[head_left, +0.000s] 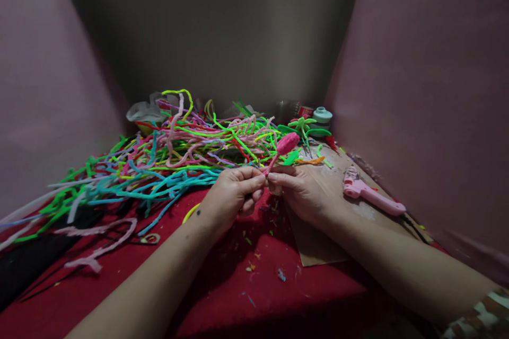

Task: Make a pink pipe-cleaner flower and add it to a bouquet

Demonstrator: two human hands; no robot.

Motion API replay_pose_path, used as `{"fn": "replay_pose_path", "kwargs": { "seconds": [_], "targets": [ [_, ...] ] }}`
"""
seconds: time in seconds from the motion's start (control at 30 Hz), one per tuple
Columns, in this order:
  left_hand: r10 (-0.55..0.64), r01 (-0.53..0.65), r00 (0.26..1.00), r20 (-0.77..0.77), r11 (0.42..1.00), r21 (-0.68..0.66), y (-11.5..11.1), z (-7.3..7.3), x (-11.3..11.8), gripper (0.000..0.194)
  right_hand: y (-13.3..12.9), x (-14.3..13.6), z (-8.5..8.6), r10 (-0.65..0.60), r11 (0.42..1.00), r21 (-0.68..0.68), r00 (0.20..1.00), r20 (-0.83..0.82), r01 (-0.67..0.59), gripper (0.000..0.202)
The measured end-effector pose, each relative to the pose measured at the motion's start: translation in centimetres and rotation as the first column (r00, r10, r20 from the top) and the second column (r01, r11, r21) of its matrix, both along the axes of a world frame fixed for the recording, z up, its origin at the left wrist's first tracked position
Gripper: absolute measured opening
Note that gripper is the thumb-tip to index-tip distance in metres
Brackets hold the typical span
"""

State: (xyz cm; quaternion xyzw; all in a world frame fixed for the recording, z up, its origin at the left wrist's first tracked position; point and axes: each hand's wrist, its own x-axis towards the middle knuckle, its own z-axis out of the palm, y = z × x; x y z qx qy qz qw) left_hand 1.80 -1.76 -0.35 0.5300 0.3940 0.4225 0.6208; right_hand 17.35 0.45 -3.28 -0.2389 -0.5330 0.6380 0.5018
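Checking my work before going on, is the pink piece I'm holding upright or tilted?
Tilted: the pink piece leans right, its thick end up, its thin stem pinched by the left hand and right hand.

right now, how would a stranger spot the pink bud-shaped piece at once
Find the large heap of coloured pipe cleaners on the red cloth. In front of its right part, the left hand and right hand meet, pinching a thin pink stem. The pink bud-shaped piece tops that stem: one plump oval, unlike the loose, thin pipe cleaners behind.
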Motion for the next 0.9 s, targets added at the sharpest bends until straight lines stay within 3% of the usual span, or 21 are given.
{"fn": "replay_pose_path", "kwargs": {
  "seconds": [0.2,0.43,0.9],
  "targets": [
    [-0.139,0.158,0.978,0.154,0.981,-0.116,0.3,-0.2,-0.7,0.014,0.0,0.0,-0.2,-0.022,1.000,0.001,1.000,0.018,0.022,0.013],
    [-0.242,0.296,0.938,0.247,0.932,-0.209,0.9,-0.2,-1.1,0.012,-0.8,0.0,1.2,-0.077,0.997,-0.013,0.996,0.034,0.078,0.009],
    [-0.205,0.239,0.962,0.178,0.950,-0.199,0.6,0.4,-1.1,0.012,-0.8,-0.2,1.2,-0.039,0.999,-0.034,0.999,0.029,0.040,0.005]
  ]
}}
